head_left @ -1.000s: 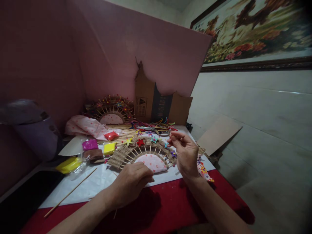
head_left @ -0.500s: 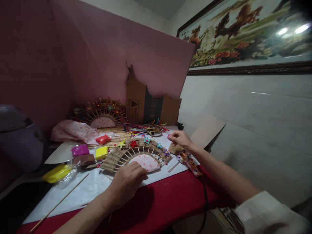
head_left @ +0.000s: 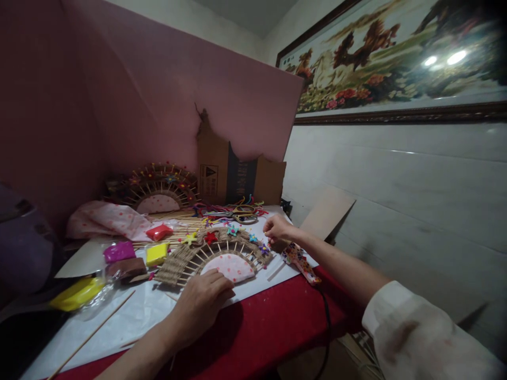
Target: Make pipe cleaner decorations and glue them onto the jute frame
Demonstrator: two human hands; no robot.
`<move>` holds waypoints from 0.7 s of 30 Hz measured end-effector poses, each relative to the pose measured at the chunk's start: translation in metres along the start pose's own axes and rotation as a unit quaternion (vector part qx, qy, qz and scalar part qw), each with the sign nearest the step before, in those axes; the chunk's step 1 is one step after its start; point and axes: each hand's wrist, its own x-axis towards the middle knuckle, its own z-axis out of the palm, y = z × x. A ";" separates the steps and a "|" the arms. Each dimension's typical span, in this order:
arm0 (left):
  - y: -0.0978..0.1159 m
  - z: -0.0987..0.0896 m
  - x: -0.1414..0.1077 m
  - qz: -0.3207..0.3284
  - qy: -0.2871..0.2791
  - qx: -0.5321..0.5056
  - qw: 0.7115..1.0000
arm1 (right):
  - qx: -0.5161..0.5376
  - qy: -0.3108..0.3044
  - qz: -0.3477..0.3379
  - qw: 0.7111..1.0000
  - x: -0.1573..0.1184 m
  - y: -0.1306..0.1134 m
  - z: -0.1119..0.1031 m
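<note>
A half-round woven fan of cord and thin sticks lies on the white sheet, with a pink dotted cloth centre. Star and flower shapes, one of them a purple flower, run along its outer band. At the fan's near edge, my left hand is closed, its bent fingers against the cloth centre; their tips are hidden. My right hand pinches just above the purple flower at the fan's right end. What sits between those fingertips is too small to make out.
A floral-patterned tool with a black cord lies right of the fan. Scissors and coloured stems are behind it. Yellow clay, other clay packets and a loose stick lie left. Another fan stands at the back.
My right hand has come down and inward to the purple flower. My left hand stays at the fan's near edge. The whole view has shifted slightly.
</note>
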 end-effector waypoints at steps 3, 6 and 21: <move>0.000 0.000 0.001 -0.001 -0.003 0.002 1.000 | -0.032 -0.017 0.011 0.999 -0.002 -0.004 0.002; -0.001 0.001 0.001 0.001 -0.004 0.001 1.000 | -0.054 -0.030 0.024 0.998 -0.003 -0.006 0.003; 0.000 0.002 0.002 -0.012 -0.013 0.008 1.000 | -0.108 -0.050 0.019 0.993 0.001 0.005 0.001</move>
